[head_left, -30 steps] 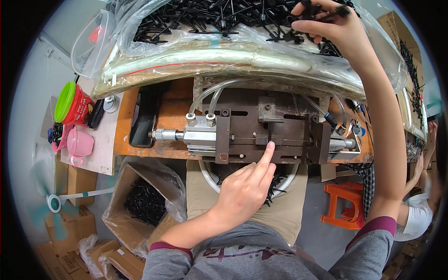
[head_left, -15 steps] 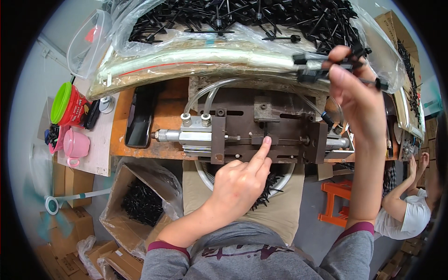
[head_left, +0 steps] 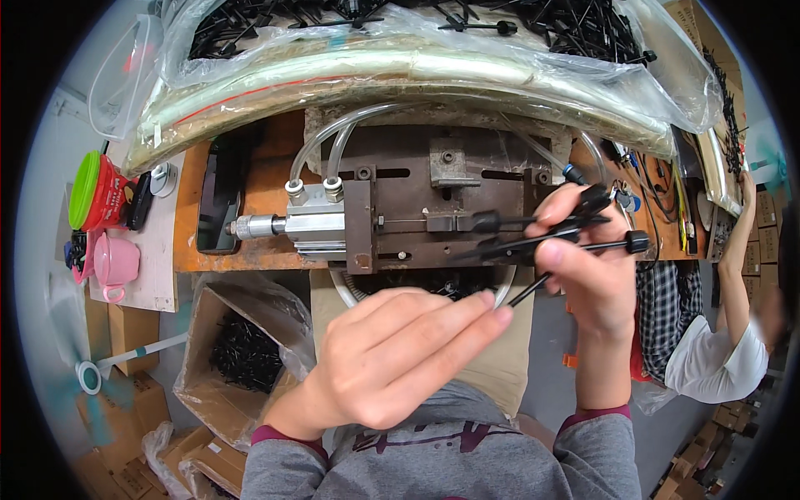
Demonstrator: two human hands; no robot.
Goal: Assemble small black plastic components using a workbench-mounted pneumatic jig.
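Observation:
Several black plastic rods with knobbed heads [head_left: 521, 248] fan out from my right hand [head_left: 587, 267], its thumb and fingers closed around them. One rod [head_left: 532, 289] slants down toward my left hand [head_left: 400, 354], whose fingertips close on its lower end; the left thumb is hidden. Both hands are above the near edge of a dark brown metal fixture [head_left: 400, 246]. A silver air cylinder [head_left: 321, 223] is mounted at the fixture's left, and a small steel block [head_left: 450, 167] is bolted at its back. The fixture's right part is hidden behind the right hand and rods.
Behind the fixture, a plastic-lined tray [head_left: 400, 67] holds many black rods. A phone [head_left: 221, 196] lies left on the wooden bench. A lined carton [head_left: 196, 371] of black parts stands lower left, near a pink cup [head_left: 115, 260]. Another person [head_left: 717, 358] is at the right.
My right hand has come down and nearer from the back tray with the rods. My left hand has left the fixture's middle and moved to the end of one rod.

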